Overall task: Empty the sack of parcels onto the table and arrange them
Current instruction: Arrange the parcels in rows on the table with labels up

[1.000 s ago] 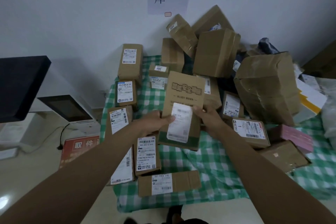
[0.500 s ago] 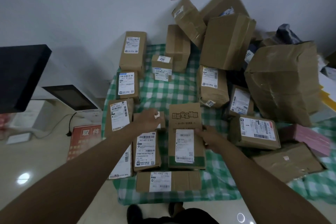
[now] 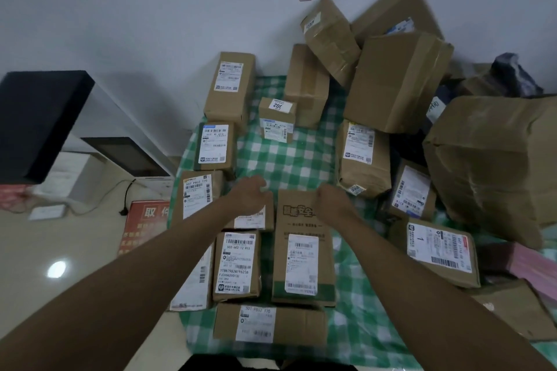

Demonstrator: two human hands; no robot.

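Parcels: I count several laid label-up in rows on the counter (image 3: 289, 159), tall printed box (image 3: 303, 250) newest among them; heap of boxes (image 3: 401, 81) at back right is left to sort, I judge. Left hand (image 3: 251, 197) and right hand (image 3: 333, 200) hover over the row, each grip loosely curled, holding nothing

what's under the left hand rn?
The left hand covers the far end of a small brown parcel; only its near edge and part of its white label show. The rest is hidden.
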